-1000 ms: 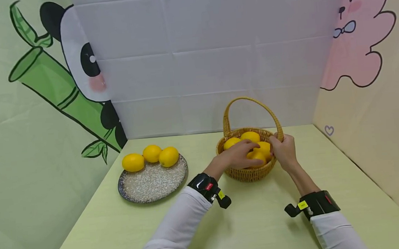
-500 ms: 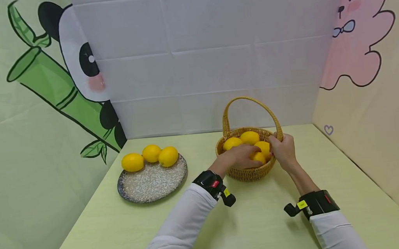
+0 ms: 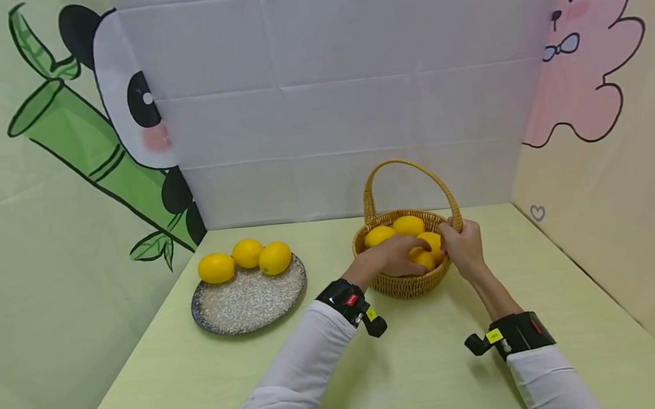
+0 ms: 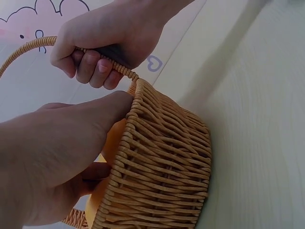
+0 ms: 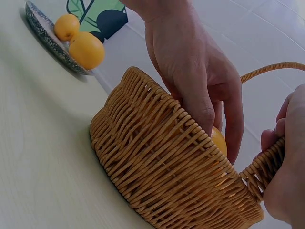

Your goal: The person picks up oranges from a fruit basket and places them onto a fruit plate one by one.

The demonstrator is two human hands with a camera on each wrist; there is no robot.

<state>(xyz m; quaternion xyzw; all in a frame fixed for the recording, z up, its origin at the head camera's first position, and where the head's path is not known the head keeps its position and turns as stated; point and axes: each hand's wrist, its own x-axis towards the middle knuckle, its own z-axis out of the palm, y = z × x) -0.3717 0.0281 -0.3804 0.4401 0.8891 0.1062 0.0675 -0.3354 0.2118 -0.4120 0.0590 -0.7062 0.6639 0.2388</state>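
Note:
A woven basket [image 3: 408,287] with a tall arched handle [image 3: 396,161] stands on the table and holds several lemons [image 3: 408,225]. My left hand [image 3: 392,256] reaches over its near rim, thumb and fingers curled round the front lemon [image 3: 422,260]. In the right wrist view, that lemon [image 5: 218,141] shows between thumb and fingers, partly hidden by the wicker. At the right side, my right hand [image 3: 464,248] grips the base of the handle. The left wrist view shows the right hand's fingers [image 4: 95,70] wrapped round it.
To the left, a speckled round plate [image 3: 249,304] bears three lemons [image 3: 216,268] along its far edge. A pale wall [image 3: 327,121] rises behind the table [image 3: 421,364], with printed cloth walls at both sides.
My left hand has moved slightly right and lower into the basket, its fingers closing round the front lemon. The right hand keeps its grip on the handle, and the basket stays put.

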